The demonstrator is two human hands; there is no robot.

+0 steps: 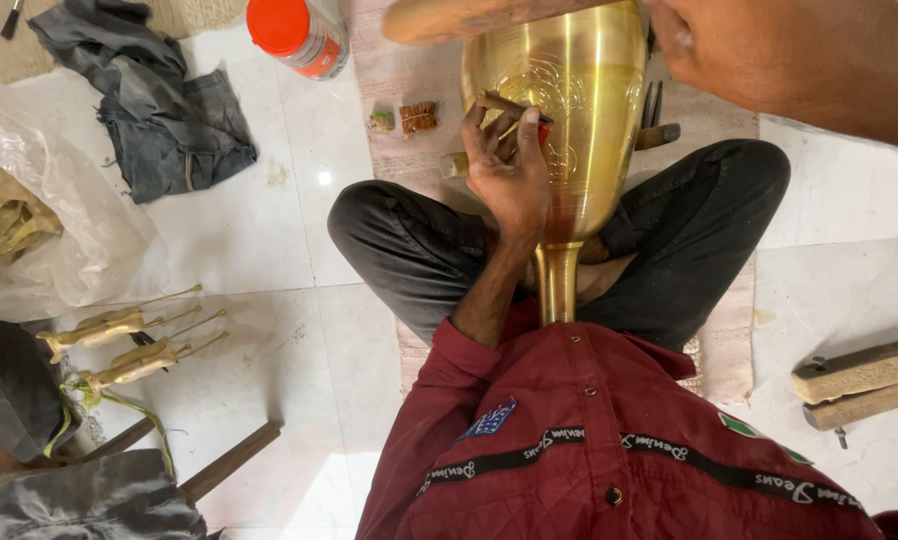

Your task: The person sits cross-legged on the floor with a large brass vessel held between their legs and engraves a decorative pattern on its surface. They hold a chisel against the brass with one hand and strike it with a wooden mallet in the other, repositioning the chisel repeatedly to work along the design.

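A tall polished brass vase (579, 120) with an engraved pattern lies along my lap, its narrow stem (557, 280) pointing toward my red jacket. My left hand (507, 165) rests on the vase's side and grips a thin chisel-like tool (514, 104) against the engraving. Raised at the top right, my right hand (769, 55) is shut on a wooden mallet (459, 18) whose head hangs over the vase's wide end. I sit cross-legged in dark trousers on a pale mat (409, 75).
A jar with an orange lid (294, 32) and a dark cloth (164, 105) lie at the top left. Brass pieces (134, 345) sit on the white floor at left, more in a plastic bag (59, 210). Wooden blocks (859, 380) lie at right.
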